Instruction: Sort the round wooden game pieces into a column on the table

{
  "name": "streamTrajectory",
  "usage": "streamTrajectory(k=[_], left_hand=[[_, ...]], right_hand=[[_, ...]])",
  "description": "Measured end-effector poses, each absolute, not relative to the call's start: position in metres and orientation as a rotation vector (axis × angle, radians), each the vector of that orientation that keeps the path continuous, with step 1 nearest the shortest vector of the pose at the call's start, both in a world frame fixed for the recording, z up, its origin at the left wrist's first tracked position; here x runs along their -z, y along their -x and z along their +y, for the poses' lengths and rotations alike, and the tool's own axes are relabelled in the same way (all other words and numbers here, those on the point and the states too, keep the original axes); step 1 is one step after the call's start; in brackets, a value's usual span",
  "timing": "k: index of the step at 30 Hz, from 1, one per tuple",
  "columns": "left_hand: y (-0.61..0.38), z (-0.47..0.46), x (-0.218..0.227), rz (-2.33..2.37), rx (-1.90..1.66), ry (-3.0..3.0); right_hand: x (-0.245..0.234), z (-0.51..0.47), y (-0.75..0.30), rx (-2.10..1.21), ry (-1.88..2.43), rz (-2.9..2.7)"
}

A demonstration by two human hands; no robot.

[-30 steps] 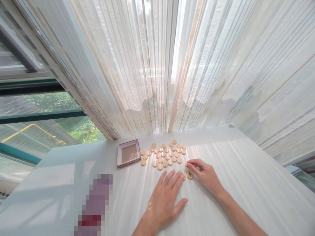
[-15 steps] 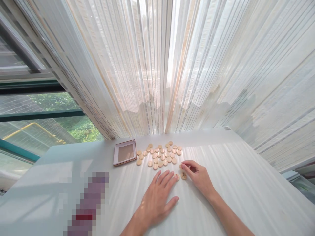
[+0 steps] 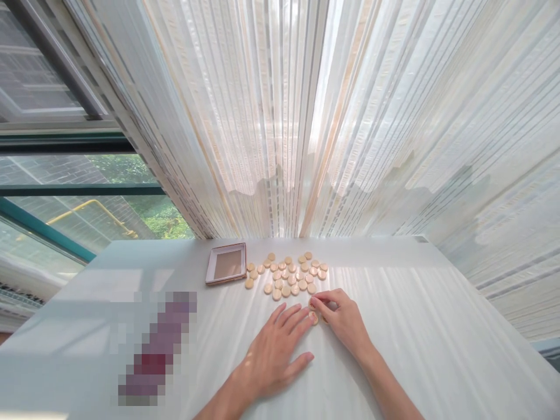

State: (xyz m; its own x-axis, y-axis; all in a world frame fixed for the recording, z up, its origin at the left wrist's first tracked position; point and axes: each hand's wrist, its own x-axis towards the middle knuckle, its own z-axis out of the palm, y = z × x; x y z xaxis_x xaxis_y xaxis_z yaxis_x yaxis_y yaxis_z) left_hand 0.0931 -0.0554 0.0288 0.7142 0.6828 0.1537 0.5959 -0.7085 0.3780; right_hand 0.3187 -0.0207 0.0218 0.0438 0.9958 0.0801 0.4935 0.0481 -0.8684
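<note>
My right hand [image 3: 345, 321] pinches a round wooden Chinese chess piece [image 3: 312, 303] between thumb and fingers, just above another piece [image 3: 314, 318] with a red mark. A further piece [image 3: 324, 320] is mostly hidden beneath my right hand. My left hand [image 3: 275, 353] lies flat on the table with its fingers spread. Its index fingertip is at the red-marked piece; whether it touches is hard to tell. Beyond both hands, several loose pale pieces [image 3: 291, 280] lie scattered in a group.
A shallow open box [image 3: 210, 269] stands left of the pieces on the white table [image 3: 420, 326]. A blurred-out purple item [image 3: 157, 350] lies at the left. Striped curtains [image 3: 280, 146] hang behind the table's far edge, beside a window [image 3: 87, 198].
My right hand has moved left with the chess piece, closer to my left fingertips, and now covers most of the black-marked piece. My left hand stays flat. The view has shifted slightly.
</note>
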Motion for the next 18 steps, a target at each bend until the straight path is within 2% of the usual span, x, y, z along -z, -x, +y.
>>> streamTrajectory(k=[8,18], left_hand=[[-0.0882,-0.0570,-0.0231,0.972,-0.661,-2.607],[-0.0906,-0.0565,-0.0250,0.972,-0.641,-2.643]], right_hand=[[-0.0201,-0.0167,-0.3143,-0.700,1.565,-1.603],[-0.0260,-0.0216,-0.3208,-0.665,1.547,-1.623]])
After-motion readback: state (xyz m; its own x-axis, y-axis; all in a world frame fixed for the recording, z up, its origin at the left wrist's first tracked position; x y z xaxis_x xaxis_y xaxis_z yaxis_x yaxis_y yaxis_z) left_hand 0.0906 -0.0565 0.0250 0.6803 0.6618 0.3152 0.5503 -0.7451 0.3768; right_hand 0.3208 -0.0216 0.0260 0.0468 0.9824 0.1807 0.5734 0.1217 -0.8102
